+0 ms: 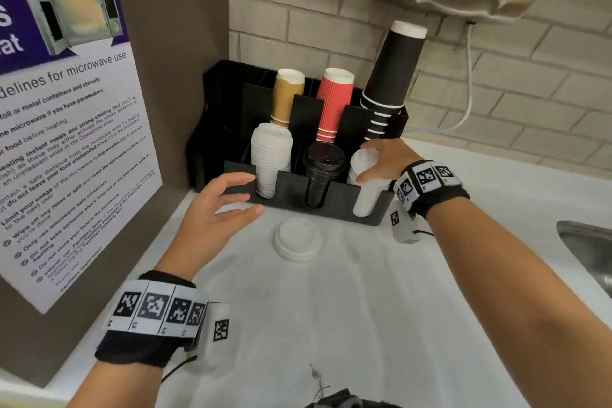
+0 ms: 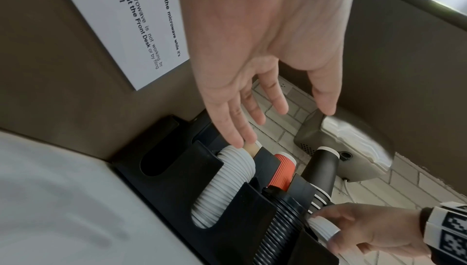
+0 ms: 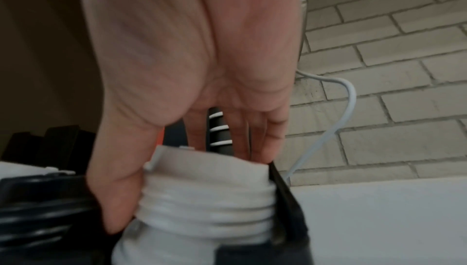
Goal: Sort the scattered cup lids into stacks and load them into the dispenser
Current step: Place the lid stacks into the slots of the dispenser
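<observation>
My right hand has its grip wrapped round the top of the white lid stack in the rightmost front slot of the black dispenser: thumb on the near side, fingers behind. My left hand is released, fingers spread, holding nothing, hovering just off the dispenser's left front corner.

One loose white lid lies dome-up on the white surface, just in front of the dispenser's middle slot. That slot holds the black lid stack; the slot left of it holds a taller white lid stack.

Handling, my read:
- Thin moulded plastic, very light, springy, and it dents if squeezed.
- Smooth, so probably slippery. A nested stack can shear or fan out if I grip only the top few.
- Best hold: thumb and fingers on opposite rims, light pressure. For the loose lid, pinch across the rim, not the dome.
- Stack leans in its slot, so I'd seat it along that tilt.

Writing: the poster left of the dispenser reads "…delines for microwave use", "Limit your usage", "Wipe off any mess or spill", "Only use microwave-safe containers", "Front Desk". No brand is legible on the lids or the cups behind.
</observation>
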The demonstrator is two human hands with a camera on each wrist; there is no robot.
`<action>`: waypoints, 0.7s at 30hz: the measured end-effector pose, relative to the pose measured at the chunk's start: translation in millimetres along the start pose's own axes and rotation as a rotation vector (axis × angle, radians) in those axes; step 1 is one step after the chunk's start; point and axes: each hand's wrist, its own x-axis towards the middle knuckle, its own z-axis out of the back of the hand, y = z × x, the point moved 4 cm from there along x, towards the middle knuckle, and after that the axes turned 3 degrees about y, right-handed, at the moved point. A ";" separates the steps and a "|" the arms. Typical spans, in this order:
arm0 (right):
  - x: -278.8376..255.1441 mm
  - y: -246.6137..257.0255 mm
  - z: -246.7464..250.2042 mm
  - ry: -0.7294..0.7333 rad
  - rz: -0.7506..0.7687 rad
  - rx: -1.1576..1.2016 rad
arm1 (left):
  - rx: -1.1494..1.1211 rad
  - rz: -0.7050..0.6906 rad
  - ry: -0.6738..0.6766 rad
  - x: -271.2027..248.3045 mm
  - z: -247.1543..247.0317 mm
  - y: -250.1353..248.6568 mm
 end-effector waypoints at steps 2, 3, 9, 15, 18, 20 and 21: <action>-1.5 2.4 -2.9 -0.001 -0.015 -0.001 | 0.007 0.000 0.005 0.2 -0.4 0.3; -2.4 4.7 -3.5 -0.008 -0.014 -0.008 | 0.013 0.000 0.006 0.4 -0.1 0.5; -4.6 14.2 -8.0 0.160 0.024 -0.185 | 0.024 0.007 -0.007 -0.7 5.8 1.6; -15.0 13.4 0.2 0.113 -0.013 -0.435 | 0.017 0.003 -0.021 1.4 7.7 2.7; -26.3 8.3 -14.4 0.141 -0.060 -0.520 | 0.017 0.000 -0.010 2.9 6.8 2.0; -31.0 6.9 -21.5 0.072 -0.015 -0.544 | 0.017 -0.004 0.001 4.5 4.7 1.7; -33.2 7.2 -25.9 0.038 0.003 -0.555 | 0.016 -0.005 0.006 4.8 3.4 1.4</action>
